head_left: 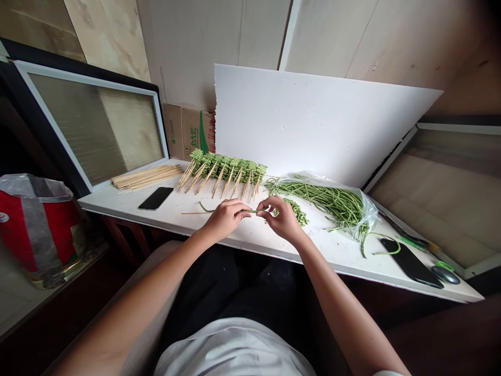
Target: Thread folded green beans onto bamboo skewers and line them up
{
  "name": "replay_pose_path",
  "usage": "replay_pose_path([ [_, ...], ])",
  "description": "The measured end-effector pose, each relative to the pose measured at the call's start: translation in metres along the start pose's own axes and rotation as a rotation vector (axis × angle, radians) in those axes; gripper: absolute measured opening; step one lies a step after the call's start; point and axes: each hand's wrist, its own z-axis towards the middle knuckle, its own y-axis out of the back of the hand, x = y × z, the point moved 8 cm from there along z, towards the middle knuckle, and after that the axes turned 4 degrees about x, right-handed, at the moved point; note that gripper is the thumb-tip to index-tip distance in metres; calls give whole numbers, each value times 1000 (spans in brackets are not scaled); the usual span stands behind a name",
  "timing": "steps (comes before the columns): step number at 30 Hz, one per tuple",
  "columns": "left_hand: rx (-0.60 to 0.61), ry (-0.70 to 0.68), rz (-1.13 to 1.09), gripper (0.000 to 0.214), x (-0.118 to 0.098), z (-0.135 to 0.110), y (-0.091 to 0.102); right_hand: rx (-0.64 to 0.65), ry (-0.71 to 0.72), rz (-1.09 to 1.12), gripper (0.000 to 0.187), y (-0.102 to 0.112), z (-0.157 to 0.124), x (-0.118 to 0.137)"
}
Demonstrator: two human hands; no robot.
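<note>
White shirt (235,349) fills bottom centre, while mid-frame the left hand (225,218) and right hand (283,218) pinch a green bean (254,211) that might snap if bent sharply, and the thin stick (192,213) apparently in the left hand could prick if it slips.

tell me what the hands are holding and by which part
A green bean, pinched by the left hand and right hand, a short stretch showing between. A stick juts from the left hand; its gripped part is hidden.

Smooth, matt wooden skewers (146,178).
</note>
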Motion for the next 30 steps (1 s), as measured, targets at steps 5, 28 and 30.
replay_pose_path([
  [5, -3, -5, 16, 8, -1, 0, 0, 40, 28, -11, 19, -6, -1, 7],
  [28, 147, 273, -321, 23, 33, -2, 1, 95, 21, 98, 31, 9, 1, -15],
  [30, 135, 290, -303, 28, 35, -3, 3, 24, -64, -98, 30, 15, -1, -44],
])
